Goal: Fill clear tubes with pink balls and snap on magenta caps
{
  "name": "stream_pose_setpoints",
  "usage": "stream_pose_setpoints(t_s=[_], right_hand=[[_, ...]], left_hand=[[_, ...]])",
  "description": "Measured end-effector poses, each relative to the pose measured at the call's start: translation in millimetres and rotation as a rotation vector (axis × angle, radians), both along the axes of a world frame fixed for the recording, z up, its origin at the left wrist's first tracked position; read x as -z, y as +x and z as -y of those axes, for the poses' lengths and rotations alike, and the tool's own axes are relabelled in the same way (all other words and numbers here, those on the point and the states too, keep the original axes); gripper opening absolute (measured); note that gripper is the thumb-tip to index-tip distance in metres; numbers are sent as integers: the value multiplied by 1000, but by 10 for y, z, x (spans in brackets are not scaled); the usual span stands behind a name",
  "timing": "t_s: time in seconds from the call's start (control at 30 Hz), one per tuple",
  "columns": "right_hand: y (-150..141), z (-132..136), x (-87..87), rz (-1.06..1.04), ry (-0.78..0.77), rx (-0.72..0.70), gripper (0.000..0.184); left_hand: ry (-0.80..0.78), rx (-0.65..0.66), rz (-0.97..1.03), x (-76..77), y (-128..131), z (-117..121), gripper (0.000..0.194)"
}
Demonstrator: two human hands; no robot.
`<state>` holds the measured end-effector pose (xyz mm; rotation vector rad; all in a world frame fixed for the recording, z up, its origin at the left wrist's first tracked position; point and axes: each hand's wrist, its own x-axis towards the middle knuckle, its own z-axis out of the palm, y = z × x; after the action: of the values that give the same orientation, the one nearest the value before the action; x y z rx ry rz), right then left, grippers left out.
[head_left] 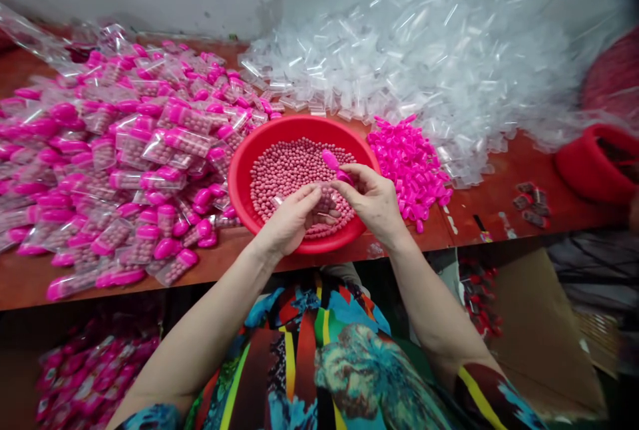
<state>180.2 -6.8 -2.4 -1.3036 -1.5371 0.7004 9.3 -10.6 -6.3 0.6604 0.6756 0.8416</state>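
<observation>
Over the red basin (239, 197), which holds many small pink balls (294, 160), my two hands are close together. Between the fingers of my left hand (294, 217) is a clear plastic container (325, 198), partly hidden, with pink balls showing through it. The thumb and fingers of my right hand (372, 200) pinch a bright pink cap (330, 160) with a rounded, spoon-like flap, at the container's right end. Whether the cap touches the container I cannot tell.
Filled pink-capped containers (124, 150) are heaped on the left of the red-brown table (219, 253). Loose pink caps (409, 164) lie right of the basin. Clear empty containers (424, 64) are piled against the wall. A red bucket (584, 164) stands far right; a cardboard box (539, 330) is below.
</observation>
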Motion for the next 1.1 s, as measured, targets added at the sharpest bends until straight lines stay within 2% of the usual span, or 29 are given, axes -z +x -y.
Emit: stream_pose_setpoints(t_s=[0.1,0.27,0.43,0.5,0.63,0.7,0.8,0.9,1.1], right_hand=[[-96,9,-55,115,82,-25,28],[-116,117,-43,244,94,-82,36],[-79,244,-89,320,138,-154,39],[-46,254,-106,290,140,-163,35],[-24,196,-63,84,70,-1,25],[-41,157,-31,14,31,34,21],[-67,129,-21,10,24,-27,16],[-68,139,-42,0,38,-90,18],[-71,159,-44,-36,58,-49,16]], left_hand=[[7,-36,5,3,-2,-1,28],[-4,-98,10,15,9,-6,26],[-18,-106,2,22,-1,-12,25],[-13,-101,-5,21,-6,-12,26],[-19,-76,-13,12,-8,-5,32],[-21,-71,-13,7,-6,0,33],[-24,-83,-15,5,-3,5,31],[-11,-92,-34,10,0,8,31],[-1,-92,-69,47,7,6,31]])
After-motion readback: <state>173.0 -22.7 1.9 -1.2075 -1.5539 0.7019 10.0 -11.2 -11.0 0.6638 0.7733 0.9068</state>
